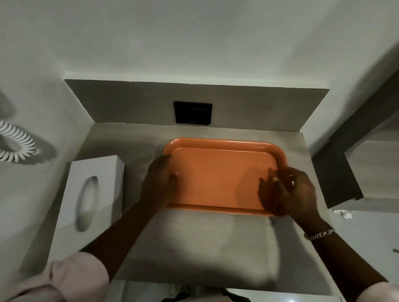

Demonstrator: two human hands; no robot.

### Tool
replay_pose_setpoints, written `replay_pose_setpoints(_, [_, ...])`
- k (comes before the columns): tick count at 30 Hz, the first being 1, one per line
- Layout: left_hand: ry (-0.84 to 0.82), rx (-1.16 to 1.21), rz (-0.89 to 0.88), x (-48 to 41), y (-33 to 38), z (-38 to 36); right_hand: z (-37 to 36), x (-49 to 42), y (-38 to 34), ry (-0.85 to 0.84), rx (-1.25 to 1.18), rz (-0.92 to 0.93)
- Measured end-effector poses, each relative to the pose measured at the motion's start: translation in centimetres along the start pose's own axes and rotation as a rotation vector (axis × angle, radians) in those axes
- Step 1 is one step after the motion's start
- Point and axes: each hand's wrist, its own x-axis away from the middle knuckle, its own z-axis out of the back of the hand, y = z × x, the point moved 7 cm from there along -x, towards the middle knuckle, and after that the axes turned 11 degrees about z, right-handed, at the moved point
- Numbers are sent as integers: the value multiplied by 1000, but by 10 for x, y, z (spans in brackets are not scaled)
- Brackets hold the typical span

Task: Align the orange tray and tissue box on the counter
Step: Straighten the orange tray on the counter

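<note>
Our left hand [161, 180] has its grip pressed onto the left rim of the orange plastic rectangular tray [218, 177], fingers curled over the edge. Our right hand [284, 192] is blurred over the tray's right rim; its fingers look spread, and we cannot tell whether they pinch the rim or only rest on it.

The tray lies flat on the grey stone tabletop [189, 242], toward twelve o'clock, near the back wall. The white cardboard tissue box [94, 191] with its oval opening sits at nine o'clock, apart from the tray and slightly skewed to it.

We judge that uneven pushing could twist the tray, or slide it left into the box and knock that further askew.

The black wall socket [192, 113] at twelve o'clock bears a small mark too tiny to read; the box shows no writing.
</note>
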Motion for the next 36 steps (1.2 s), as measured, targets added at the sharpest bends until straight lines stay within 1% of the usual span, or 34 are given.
replay_pose_setpoints(2, [95,-160,-264,36,18,-18,-16,26,-20,-89,81,166])
replay_pose_setpoints(3, [106,-219,-360,54,24,-29,-25,39,-27,-129,119,229])
replay_pose_setpoints(5, [45,-294,-414,82,25,-53,-42,63,-39,-171,196,338])
replay_pose_setpoints(7, [-2,-369,-413,102,18,-73,-60,83,-45,-228,279,399])
replay_pose_setpoints(9, [-20,-437,-397,114,11,-85,-76,98,-44,-283,351,403])
replay_pose_setpoints(14, [-29,-485,-374,124,-4,-97,-97,117,-32,-299,448,373])
replay_pose_setpoints(22, [-33,-499,-353,116,-7,-101,-105,108,-24,-258,469,358])
replay_pose_setpoints(36, [-50,-524,-345,74,5,-102,-114,66,-22,-271,472,338])
